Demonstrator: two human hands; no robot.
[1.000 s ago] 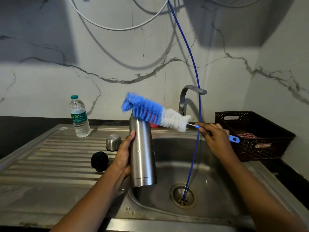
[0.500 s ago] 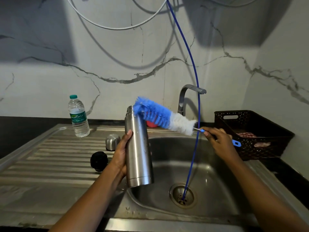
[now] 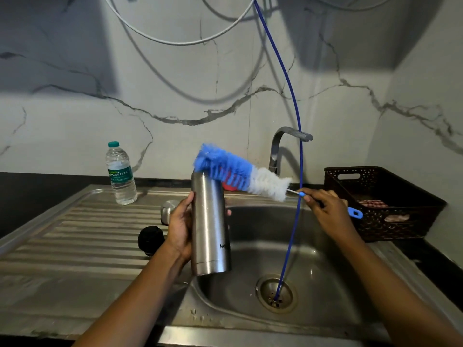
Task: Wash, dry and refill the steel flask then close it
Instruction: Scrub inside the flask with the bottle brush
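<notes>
Seemingly upright flask [image 3: 209, 221] in left hand [image 3: 179, 231]

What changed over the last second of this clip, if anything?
The tip of the brush, which poked past the left of the mouth of the flask, has drawn back slightly right and now lies over the mouth, not inside. No grip changed: the left hand holds the flask, the right hand the brush handle. The water bottle, steel cap and black lid stayed put.

water bottle [image 3: 121, 174] label "nature", flask [image 3: 210, 226] "M…"
</notes>
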